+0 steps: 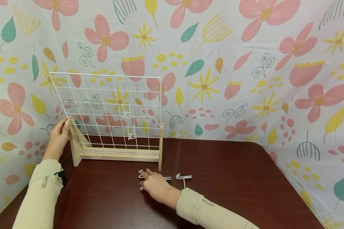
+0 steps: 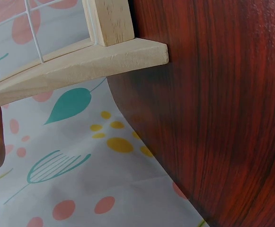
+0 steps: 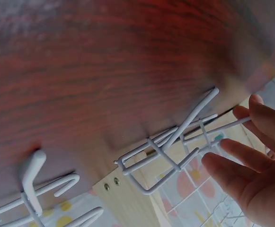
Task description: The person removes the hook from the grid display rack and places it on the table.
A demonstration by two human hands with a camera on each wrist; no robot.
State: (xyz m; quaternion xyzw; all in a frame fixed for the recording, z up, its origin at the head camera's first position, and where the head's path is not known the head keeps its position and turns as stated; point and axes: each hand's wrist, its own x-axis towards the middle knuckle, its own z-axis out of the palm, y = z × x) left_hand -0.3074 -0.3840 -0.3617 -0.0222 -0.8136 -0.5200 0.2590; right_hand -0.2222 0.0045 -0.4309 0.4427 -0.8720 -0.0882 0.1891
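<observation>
My left hand grips the upper end of the left wooden side piece of a stand holding a white wire grid panel. In the left wrist view, a finger shows under that wooden piece. On the table in front of the stand, my right hand pinches one end of a white wire hook, its fingers covering the middle in the head view. The right wrist view shows this hook's bent wires close to the tabletop. A second white wire hook lies just to the right.
Two small white wire hooks hang on the grid, one above the other. The stand has a wooden base bar and a right side piece. Dark table; a flower-print cloth hangs behind and beside it.
</observation>
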